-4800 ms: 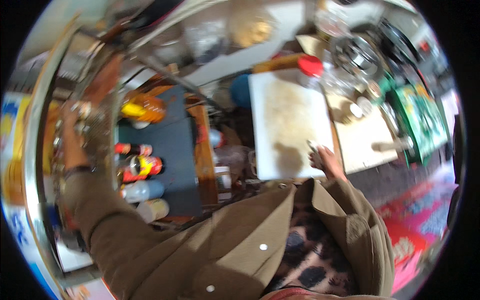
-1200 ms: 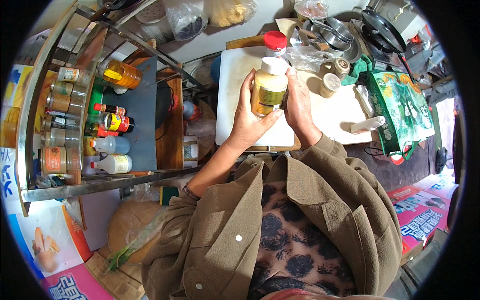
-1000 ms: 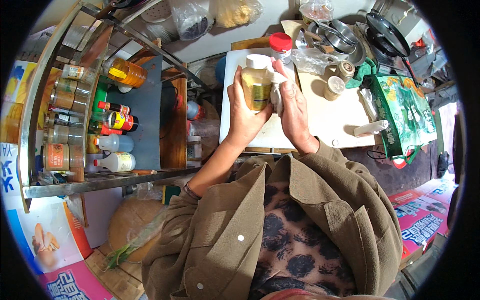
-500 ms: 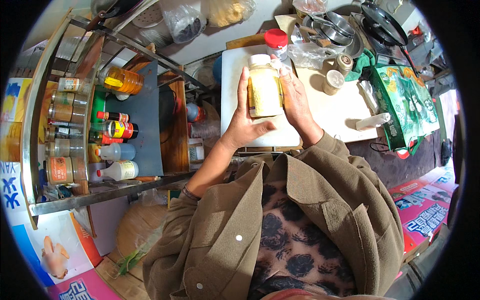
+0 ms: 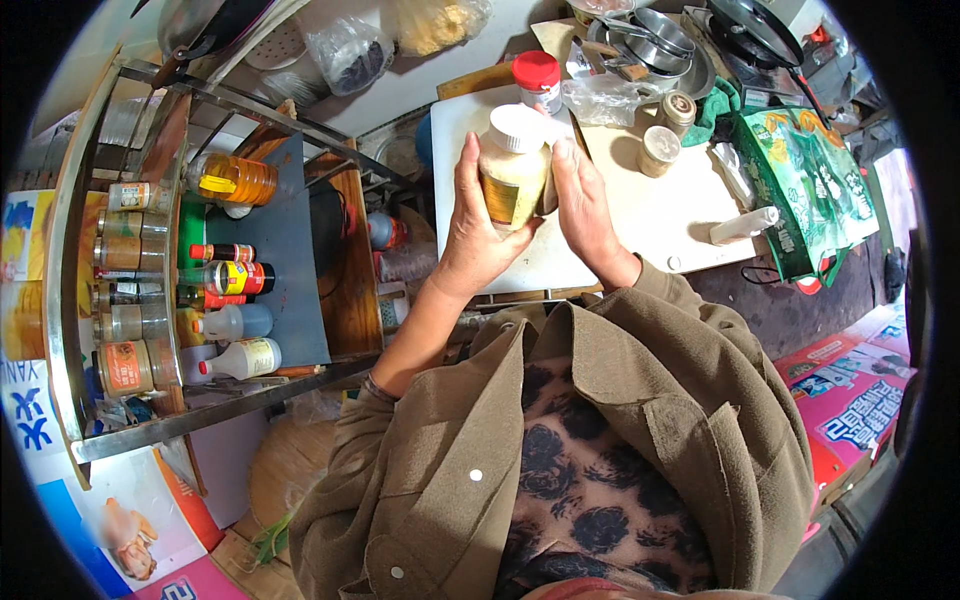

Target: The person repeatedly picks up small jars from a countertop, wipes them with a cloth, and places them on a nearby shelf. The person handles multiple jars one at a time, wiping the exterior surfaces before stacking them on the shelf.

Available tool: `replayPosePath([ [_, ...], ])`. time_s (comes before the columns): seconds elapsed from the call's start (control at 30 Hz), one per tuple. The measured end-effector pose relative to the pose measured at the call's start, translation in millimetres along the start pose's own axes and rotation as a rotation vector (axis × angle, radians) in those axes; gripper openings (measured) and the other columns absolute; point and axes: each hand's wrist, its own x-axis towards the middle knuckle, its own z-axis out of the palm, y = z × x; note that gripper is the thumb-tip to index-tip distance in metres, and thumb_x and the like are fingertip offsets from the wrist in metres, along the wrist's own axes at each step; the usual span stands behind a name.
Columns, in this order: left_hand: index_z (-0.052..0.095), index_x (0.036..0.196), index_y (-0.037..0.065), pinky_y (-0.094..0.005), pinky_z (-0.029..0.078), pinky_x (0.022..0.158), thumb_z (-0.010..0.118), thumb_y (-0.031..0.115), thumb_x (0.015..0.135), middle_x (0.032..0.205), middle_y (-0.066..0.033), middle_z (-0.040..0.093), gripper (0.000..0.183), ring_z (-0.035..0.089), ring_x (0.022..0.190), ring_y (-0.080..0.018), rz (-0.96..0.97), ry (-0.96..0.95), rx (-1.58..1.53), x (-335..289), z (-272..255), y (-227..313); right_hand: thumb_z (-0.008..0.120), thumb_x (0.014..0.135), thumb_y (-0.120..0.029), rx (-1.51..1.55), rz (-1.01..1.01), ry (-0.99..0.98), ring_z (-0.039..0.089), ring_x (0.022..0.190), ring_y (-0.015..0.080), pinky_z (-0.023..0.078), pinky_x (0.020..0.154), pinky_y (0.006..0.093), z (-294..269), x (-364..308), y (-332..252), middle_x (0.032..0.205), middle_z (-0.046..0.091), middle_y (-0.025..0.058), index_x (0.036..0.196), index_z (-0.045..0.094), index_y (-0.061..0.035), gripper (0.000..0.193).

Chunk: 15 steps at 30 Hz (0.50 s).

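Note:
A squat jar [image 5: 512,178] with a white screw cap and a yellow label is between my two hands, over the near part of the white cutting board [image 5: 465,120]. My left hand [image 5: 478,240] cups its left side and base, thumb beneath it. Against the other side presses my right hand [image 5: 588,215], its fingers fairly straight beside the label. Something pale shows at those fingertips, too bright to make out. The jar leans slightly, cap away from me. Just beyond it stands a red-lidded container [image 5: 537,78].
Two small jars [image 5: 659,150] stand right of the board, near a clear plastic bag [image 5: 605,98] and stacked metal pans [image 5: 655,45]. A green shopping bag [image 5: 800,190] sits at the right edge. On the left, a metal rack [image 5: 230,425] holds bottles and spice jars.
The jar has tilted and turned, showing more of its cap, and come a little left. My right hand's fingers have straightened along its side. The whole view has shifted slightly.

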Motion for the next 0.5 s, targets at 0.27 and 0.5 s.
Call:
replayPosePath([
  [0.27,-0.004,0.158,0.01,-0.0426,0.042,0.11,0.086,0.007,0.074,0.147,-0.0227,0.039,0.122,0.047,0.132,-0.0317,-0.158,-0.059,-0.231,-3.3,19.8,3.6,0.043,0.11,-0.023,-0.178,-0.114,0.011,0.04,0.145,0.0274,0.03,0.118,0.0347,-5.6,16.4,9.8,0.154,0.043,0.0216,0.152,0.035,0.0063,0.052],
  [0.5,-0.004,0.158,0.009,-0.0434,0.042,0.111,0.091,0.007,0.066,0.147,-0.0244,0.04,0.132,0.046,0.134,-0.0338,-0.399,-0.076,-0.479,4.4,-0.6,-13.2,0.049,0.099,0.001,-0.548,-0.191,-0.21,0.02,0.153,0.036,0.02,0.123,0.0408,5.8,-18.0,12.6,0.164,0.02,0.0268,0.157,0.026,0.001,0.062],
])
